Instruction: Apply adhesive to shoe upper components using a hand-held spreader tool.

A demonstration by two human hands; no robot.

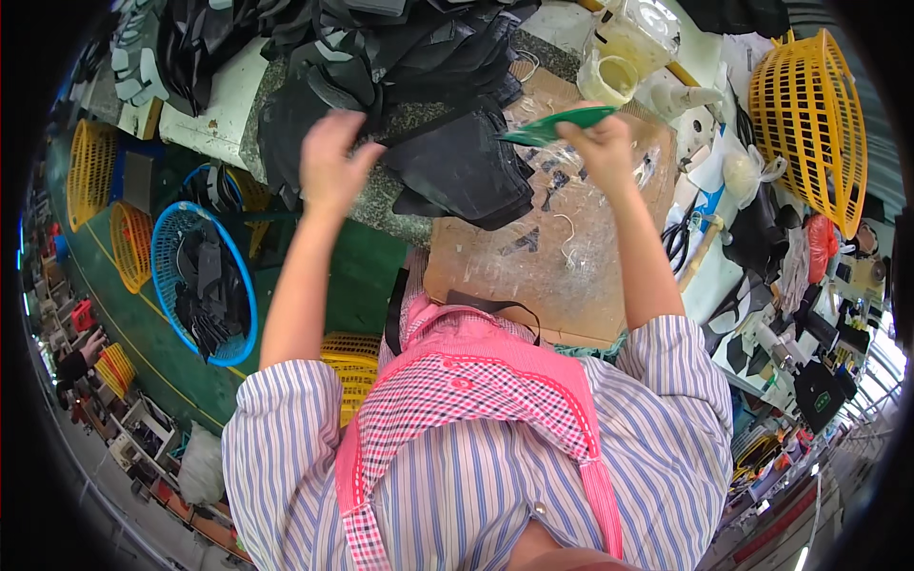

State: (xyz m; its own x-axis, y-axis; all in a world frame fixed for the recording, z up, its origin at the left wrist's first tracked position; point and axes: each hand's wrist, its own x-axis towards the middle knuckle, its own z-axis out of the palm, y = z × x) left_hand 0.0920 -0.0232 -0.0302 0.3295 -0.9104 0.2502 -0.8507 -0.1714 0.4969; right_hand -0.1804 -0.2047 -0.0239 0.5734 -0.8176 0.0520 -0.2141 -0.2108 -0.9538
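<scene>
My left hand (333,164), slightly blurred, hovers over the left pile of dark flat cut pieces (286,138), its thumb apart from the fingers and nothing seen in it. My right hand (602,147) grips a thin, glossy green flat piece (552,127) with a pointed end, its exact kind unclear. The point reaches left towards a fanned stack of black cut sheets (462,162) at the table's middle. Beneath my right hand lies a glue-stained cardboard sheet (590,257) with dark scraps and a bit of white string on it.
A cloudy plastic glue container (614,81) stands beyond my right hand. More black pieces (428,48) heap along the far side. A yellow basket (804,128) rests at the right. On the green floor at left, a blue basket (205,285) holds dark scraps.
</scene>
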